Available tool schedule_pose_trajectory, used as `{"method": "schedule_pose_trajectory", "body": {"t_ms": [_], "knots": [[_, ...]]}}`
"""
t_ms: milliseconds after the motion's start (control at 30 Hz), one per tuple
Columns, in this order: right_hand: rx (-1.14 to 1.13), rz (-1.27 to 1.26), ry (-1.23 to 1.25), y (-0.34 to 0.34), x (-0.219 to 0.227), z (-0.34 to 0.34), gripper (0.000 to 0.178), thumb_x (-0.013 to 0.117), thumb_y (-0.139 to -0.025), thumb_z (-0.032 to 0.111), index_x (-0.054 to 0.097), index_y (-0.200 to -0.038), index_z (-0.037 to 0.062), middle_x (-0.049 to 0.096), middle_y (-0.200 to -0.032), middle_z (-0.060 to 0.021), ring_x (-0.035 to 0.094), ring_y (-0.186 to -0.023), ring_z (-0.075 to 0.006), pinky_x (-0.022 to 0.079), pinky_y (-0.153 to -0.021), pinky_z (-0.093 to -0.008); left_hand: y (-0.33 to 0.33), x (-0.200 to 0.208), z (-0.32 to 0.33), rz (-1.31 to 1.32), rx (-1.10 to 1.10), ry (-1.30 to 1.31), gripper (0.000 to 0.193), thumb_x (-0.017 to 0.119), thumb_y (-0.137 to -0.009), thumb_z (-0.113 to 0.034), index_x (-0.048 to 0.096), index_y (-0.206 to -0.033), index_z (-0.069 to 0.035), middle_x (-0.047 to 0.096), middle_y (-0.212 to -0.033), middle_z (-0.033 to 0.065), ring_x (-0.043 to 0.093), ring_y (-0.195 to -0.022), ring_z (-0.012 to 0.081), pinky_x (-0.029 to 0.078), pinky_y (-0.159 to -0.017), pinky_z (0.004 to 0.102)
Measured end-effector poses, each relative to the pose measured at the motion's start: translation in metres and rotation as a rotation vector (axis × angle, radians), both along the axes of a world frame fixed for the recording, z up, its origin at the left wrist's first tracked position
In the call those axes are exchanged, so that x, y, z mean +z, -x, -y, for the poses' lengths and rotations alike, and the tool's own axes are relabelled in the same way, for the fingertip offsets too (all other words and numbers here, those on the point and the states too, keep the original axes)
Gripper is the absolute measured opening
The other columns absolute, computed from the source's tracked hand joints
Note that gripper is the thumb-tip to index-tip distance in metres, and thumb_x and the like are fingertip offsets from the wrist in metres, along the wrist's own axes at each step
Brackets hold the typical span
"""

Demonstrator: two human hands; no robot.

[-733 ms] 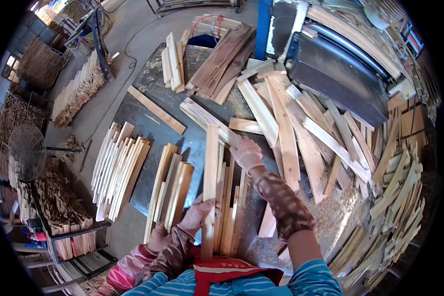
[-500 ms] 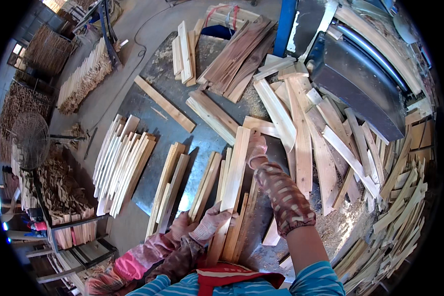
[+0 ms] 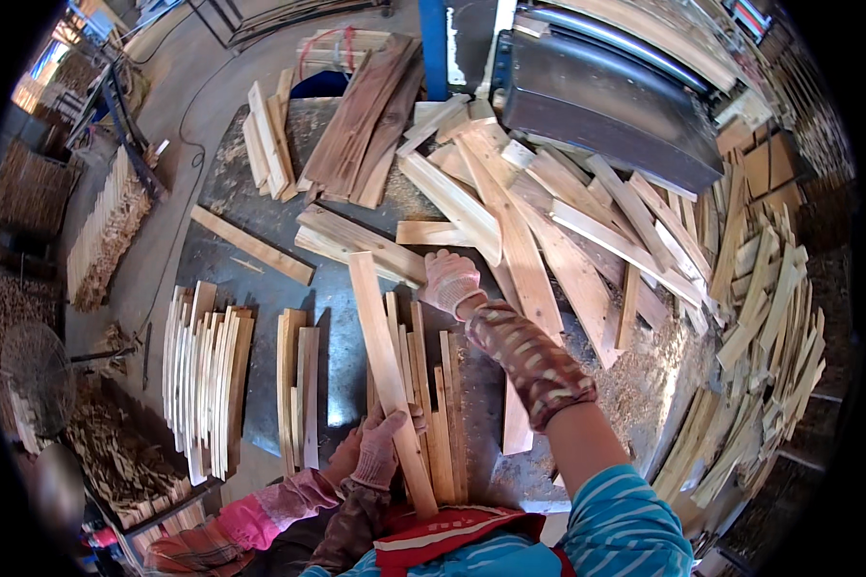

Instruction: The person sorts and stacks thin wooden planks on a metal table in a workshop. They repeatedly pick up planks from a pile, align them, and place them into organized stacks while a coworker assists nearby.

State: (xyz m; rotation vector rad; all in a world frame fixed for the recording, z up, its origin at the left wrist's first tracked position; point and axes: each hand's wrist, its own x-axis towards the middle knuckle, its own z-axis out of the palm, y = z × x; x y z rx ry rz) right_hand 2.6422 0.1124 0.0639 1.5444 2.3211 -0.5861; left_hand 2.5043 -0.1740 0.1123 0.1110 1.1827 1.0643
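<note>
Our left hand (image 3: 375,454) grips long slat (image 3: 387,365) at near table edge; slat runs away toward right hand (image 3: 449,281), resting open on far end.

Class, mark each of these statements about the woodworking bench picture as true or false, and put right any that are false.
1. The left hand rests on the near end of a long pale wooden slat. True.
2. The right hand is gloved and reaches toward the far end of the slat bundle. True.
3. The slats lie on a green cloth. False: they lie on a dark metal table.
4. A neat row of thin slats lies on the person's left. True.
5. The loose boards on the right are stacked neatly. False: they lie in a jumbled heap.
</note>
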Motion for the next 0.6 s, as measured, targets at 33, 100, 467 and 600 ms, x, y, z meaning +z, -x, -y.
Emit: {"method": "schedule_pose_trajectory", "body": {"t_ms": [33,100,467,600], "knots": [[0.001,-0.036,-0.048,-0.007,0.005,0.002,0.059,0.065,-0.086,0.048,0.056,-0.126,0.0052,0.061,-0.126,-0.0184,0.064,-0.113,-0.0296,0.053,-0.094,-0.0418,0.000,0.005,0.000,0.007,0.000,-0.013,0.043,0.067,-0.090,-0.016,0.052,-0.126,0.000,0.067,-0.103,0.0128,0.068,-0.090,0.0271,0.059,-0.087,0.0422],[0.023,-0.104,-0.144,-0.018,0.016,0.007,0.064,0.065,-0.085,0.048,0.053,-0.133,0.0070,0.056,-0.135,-0.0185,0.059,-0.123,-0.0286,0.047,-0.103,-0.0418,0.001,0.008,0.000,0.049,-0.024,-0.022,0.044,0.068,-0.091,-0.020,0.051,-0.127,-0.002,0.066,-0.104,0.0114,0.068,-0.090,0.0256,0.059,-0.085,0.0412],[-0.304,-0.180,-0.315,-0.081,0.022,-0.023,0.066,0.067,-0.080,0.028,0.048,-0.140,0.0097,0.044,-0.146,-0.0181,0.049,-0.129,-0.0394,0.044,-0.106,-0.0460,-0.007,0.011,0.002,0.054,0.011,-0.004,0.046,0.069,-0.089,-0.021,0.054,-0.126,0.001,0.066,-0.103,0.0130,0.068,-0.091,0.0246,0.059,-0.086,0.0411],[-0.354,-0.266,-0.231,-0.104,0.023,0.014,0.066,0.067,-0.077,0.026,0.050,-0.138,0.0075,0.053,-0.137,-0.0209,0.055,-0.122,-0.0391,0.046,-0.105,-0.0442,0.002,0.007,0.010,0.079,0.035,-0.048,0.044,0.068,-0.090,-0.019,0.054,-0.128,-0.001,0.067,-0.100,0.0116,0.069,-0.084,0.0242,0.060,-0.076,0.0384]]}}
